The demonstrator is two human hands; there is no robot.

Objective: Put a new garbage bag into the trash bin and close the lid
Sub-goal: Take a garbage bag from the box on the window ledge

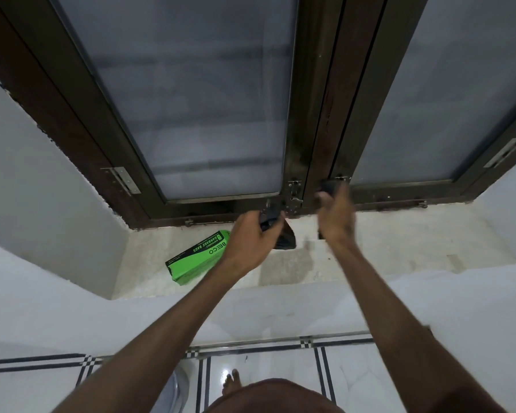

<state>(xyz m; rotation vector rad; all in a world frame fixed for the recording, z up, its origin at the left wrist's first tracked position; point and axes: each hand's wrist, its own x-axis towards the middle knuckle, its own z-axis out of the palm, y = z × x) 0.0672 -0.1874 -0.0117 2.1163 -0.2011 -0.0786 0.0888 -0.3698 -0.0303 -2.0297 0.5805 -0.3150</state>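
Note:
Both arms reach out over a stone window sill (399,248). My left hand (251,236) is closed on a crumpled black garbage bag (285,238), whose loose end hangs below the fingers. My right hand (335,213) is raised beside it, and its fingertips pinch a dark bit of black plastic (328,186); the motion blur hides whether this joins the same bag. A green and black box of garbage bags (195,259) lies flat on the sill, just left of my left wrist. A curved grey rim (179,389) shows at the bottom left, possibly the trash bin.
A dark-framed window with frosted panes (197,99) rises behind the sill, with latches (294,195) close to my hands. White walls flank the recess. Below, a white tiled floor with black lines (274,368) and my bare foot (230,383) are visible.

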